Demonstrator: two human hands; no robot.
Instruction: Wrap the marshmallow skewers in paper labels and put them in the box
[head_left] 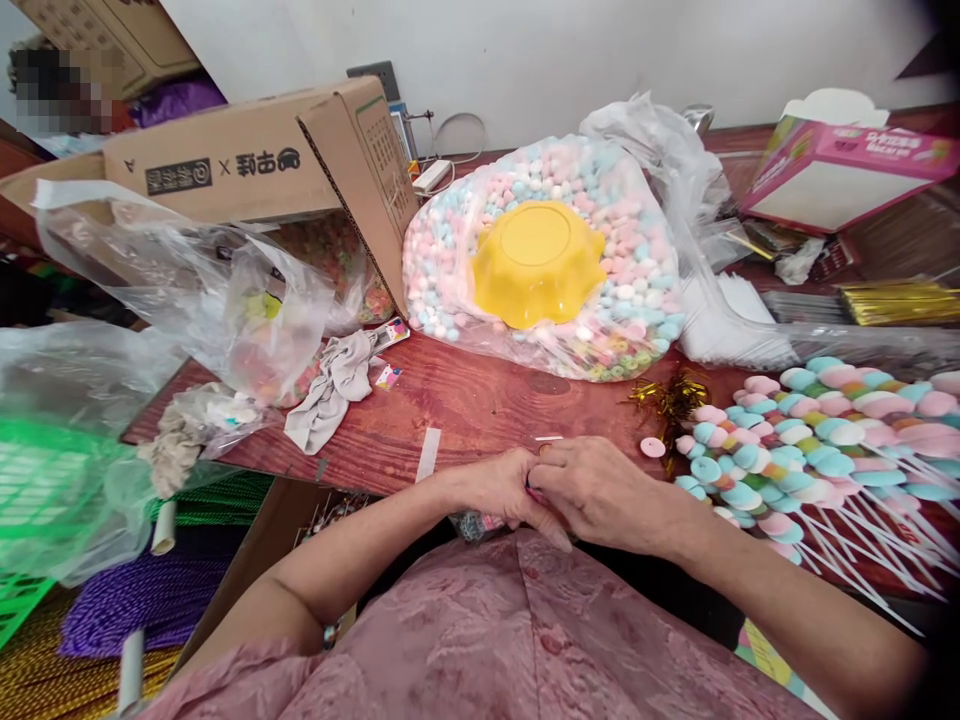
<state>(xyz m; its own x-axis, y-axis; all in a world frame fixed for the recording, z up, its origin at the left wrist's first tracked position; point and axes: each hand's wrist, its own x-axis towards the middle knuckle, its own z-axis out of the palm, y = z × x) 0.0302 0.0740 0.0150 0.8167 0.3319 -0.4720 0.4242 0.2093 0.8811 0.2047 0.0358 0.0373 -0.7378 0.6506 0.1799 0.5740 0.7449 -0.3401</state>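
My left hand (506,490) and my right hand (592,492) meet just in front of the table's front edge, close to my body. Both have their fingers curled and pressed together, the right fingers partly over the left. A small dark and pinkish bit shows between them, too hidden to name. A short white strip (549,438) lies right behind the fingers. Off to the right, marshmallow skewers (832,440) in pink, blue and white are piled with their white sticks toward me. One loose pink marshmallow (652,447) lies beside gold tinsel (675,395).
An upturned yellow bowl (536,260) rests on a big clear bag of marshmallows (442,250). Left of it stand a cardboard box (247,150) and a crumpled grey cloth (337,385). A pink-and-white carton (840,175) sits back right. Purple twisted cords (150,590) lie lower left.
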